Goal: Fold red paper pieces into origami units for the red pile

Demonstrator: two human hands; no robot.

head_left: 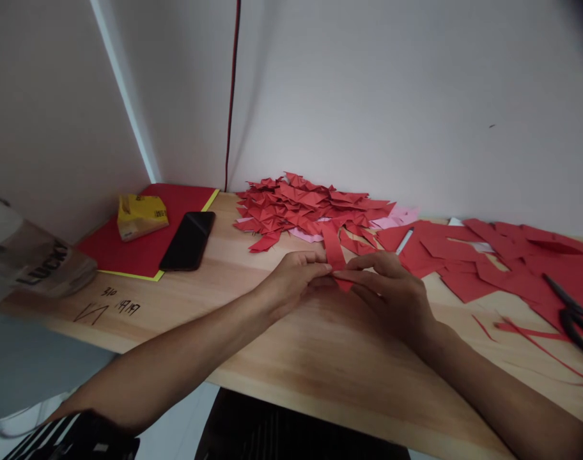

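Between my two hands, just above the front half of the table, is a strip of red paper (334,248) that stands up with a folded lower end. My left hand (298,276) is closed on its left edge, thumb and fingers pinched. From the other side my right hand (392,287) pinches the folded end, its index finger lying along the paper. Right behind the strip lies a heap of folded red paper pieces (296,201), with some pink paper (399,216) among them.
Flat red paper sheets (468,255), a white pen (405,241) and black scissors (572,313) lie to the right, with thin red offcuts (541,332). On the left are a black phone (188,241), a yellow packet (142,217) and a plastic cup bag (46,262). A wall stands behind.
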